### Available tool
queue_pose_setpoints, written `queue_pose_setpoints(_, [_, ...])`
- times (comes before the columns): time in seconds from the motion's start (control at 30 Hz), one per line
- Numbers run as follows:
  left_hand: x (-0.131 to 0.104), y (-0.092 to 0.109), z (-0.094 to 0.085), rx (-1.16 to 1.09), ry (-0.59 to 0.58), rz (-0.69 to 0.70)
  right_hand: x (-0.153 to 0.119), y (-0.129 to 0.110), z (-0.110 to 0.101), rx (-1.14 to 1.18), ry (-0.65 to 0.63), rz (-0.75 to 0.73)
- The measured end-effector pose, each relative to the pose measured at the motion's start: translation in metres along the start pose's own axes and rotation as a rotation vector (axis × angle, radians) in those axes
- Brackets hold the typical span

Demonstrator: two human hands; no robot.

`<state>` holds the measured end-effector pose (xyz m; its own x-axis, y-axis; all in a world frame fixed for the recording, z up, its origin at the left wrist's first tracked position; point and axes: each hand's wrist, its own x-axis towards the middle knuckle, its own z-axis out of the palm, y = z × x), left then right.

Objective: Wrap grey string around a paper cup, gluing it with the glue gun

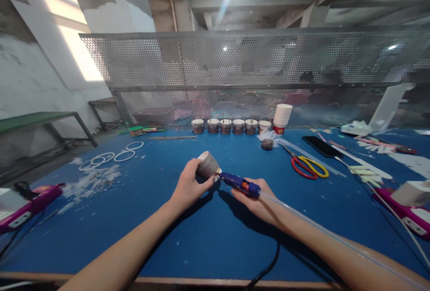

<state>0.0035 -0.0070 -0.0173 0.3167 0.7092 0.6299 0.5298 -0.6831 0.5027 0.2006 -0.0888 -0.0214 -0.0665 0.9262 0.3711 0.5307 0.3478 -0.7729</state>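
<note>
My left hand (192, 182) is closed around a small paper cup (208, 165) wrapped in grey-brown cord, tilted on its side above the blue table (151, 237). A blue glue gun (235, 181) is in my right hand (257, 199), with a long clear glue stick trailing from its back over my forearm. Its nozzle points left and meets the cup near the base, beside my left fingers. The exact contact spot is too small to make out.
Several wrapped cups (238, 127) line the back beside stacked paper cups (282, 118). Scissors (309, 167), a black phone (322, 146) and a cord ball (267, 144) lie right. White rings (124, 155) lie left. Purple power strips (42, 197) sit at both sides; a metal mesh (151, 71) stands behind.
</note>
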Motion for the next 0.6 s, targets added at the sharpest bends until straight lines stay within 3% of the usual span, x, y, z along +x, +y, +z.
queue_pose_setpoints(0.6, [0.0002, 0.0000, -0.0025, -0.027, -0.035, -0.002, 0.0017, -0.0030, -0.0051, 0.086, 0.034, 0.121])
